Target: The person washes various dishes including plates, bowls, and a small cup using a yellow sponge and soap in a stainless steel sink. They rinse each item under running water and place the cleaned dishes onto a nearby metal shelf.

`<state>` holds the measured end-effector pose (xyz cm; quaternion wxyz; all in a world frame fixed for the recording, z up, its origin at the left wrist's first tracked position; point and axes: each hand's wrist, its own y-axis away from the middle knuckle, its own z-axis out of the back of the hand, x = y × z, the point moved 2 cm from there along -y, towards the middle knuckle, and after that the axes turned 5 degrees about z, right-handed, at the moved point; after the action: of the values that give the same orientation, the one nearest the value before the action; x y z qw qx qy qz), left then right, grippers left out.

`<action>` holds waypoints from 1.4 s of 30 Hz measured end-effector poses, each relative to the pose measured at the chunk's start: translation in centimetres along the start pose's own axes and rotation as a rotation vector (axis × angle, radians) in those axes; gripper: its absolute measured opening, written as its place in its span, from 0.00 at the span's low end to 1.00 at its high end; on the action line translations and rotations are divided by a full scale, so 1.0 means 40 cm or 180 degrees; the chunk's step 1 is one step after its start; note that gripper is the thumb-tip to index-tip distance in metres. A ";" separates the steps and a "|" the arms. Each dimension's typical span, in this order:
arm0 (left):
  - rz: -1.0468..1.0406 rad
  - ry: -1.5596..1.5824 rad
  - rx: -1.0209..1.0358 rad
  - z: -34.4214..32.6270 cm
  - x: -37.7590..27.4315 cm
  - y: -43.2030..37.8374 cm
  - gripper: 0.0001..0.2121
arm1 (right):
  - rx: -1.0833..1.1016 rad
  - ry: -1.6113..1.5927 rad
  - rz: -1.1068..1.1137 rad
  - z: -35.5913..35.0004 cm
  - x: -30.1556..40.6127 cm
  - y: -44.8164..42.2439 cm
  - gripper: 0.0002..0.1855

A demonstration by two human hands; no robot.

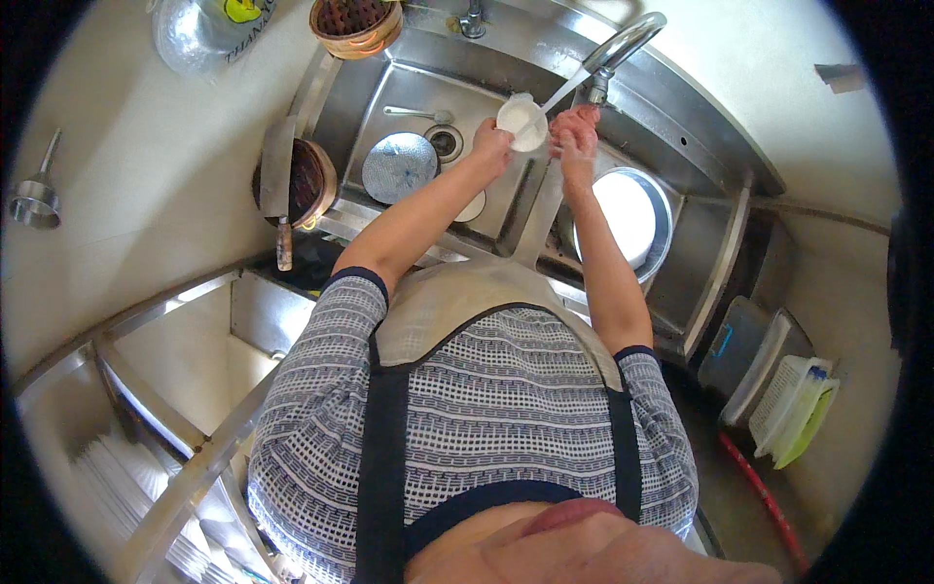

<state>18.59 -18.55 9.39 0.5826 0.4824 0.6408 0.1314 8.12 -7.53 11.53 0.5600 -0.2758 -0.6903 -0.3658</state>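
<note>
My left hand [495,148] grips a small white bowl [522,117] by its side over the left sink basin [408,84]. Water from the chrome faucet [620,42] streams down onto the bowl. Close by on the right, my right hand [577,160] is closed around a wet pink scrubbing cloth [576,123], slightly apart from the bowl. Under my left forearm lies a round dimpled metal disc [400,168], beside the drain [444,143]. A metal-handled utensil [416,113] rests behind it. My forearm partly hides a pale round dish [473,207].
In the right basin, a round metal pan [664,226] holds something bright white. A cleaver [276,171] lies across a bamboo steamer [321,182] at the left. Another steamer [357,45] stands behind. Plastic baskets [784,409] lean at the right, near a red hose or pole [766,504].
</note>
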 end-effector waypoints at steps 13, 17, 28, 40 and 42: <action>0.0637 0.0833 -0.0390 0.179 0.058 -0.001 0.15 | 0.1210 -0.0654 -0.1603 -0.194 -0.270 -0.054 0.18; 0.0934 0.1262 -0.0371 0.199 0.088 -0.057 0.13 | 0.1427 0.0353 -0.0779 -0.185 -0.286 -0.123 0.16; 0.0760 0.1962 0.1014 -0.054 0.077 -0.083 0.13 | 0.0788 0.2298 0.0816 -0.115 0.028 0.007 0.21; 0.1622 0.1430 0.1702 -0.030 0.151 -0.076 0.13 | 0.0823 0.3175 0.1805 -0.078 0.007 0.132 0.30; 0.1490 0.0714 0.1278 0.020 0.127 -0.019 0.13 | 0.0914 0.3172 0.1487 -0.085 -0.024 0.136 0.28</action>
<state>19.67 -15.32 5.48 0.3557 0.7043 0.5858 0.1852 14.56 -7.11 12.03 0.9159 -0.1363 -0.3062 -0.2207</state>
